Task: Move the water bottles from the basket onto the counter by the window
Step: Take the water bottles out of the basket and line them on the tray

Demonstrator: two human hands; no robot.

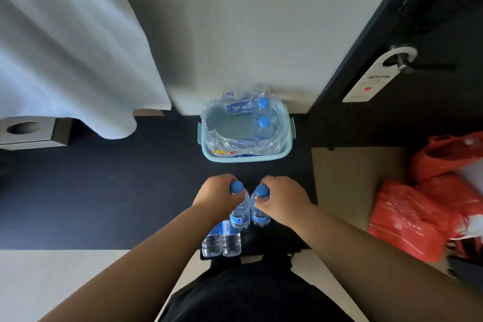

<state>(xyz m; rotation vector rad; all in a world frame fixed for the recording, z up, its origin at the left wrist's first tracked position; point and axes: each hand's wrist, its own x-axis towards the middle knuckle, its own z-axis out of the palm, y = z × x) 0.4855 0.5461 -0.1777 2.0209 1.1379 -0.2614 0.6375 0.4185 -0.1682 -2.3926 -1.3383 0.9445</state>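
Observation:
A pale blue basket [286, 149] stands on the dark counter [104, 191] against the wall, lined with torn clear plastic wrap. Two blue-capped water bottles [262, 119] stand upright in its right side. Nearer me, my left hand [218, 195] grips the neck of one clear bottle [240, 213], and my right hand [283, 198] grips the neck of another [260, 214]. Both held bottles are upright, side by side, at the counter surface. Two more bottles [222, 239] stand at the counter's near edge, partly hidden under my left forearm.
A white curtain [65, 42] hangs at the left over the counter, beside a grey tissue box [28, 133]. A dark door with a handle and hanging tag [376, 76] is at the right. Red plastic bags [423, 212] lie on a brown surface at the right.

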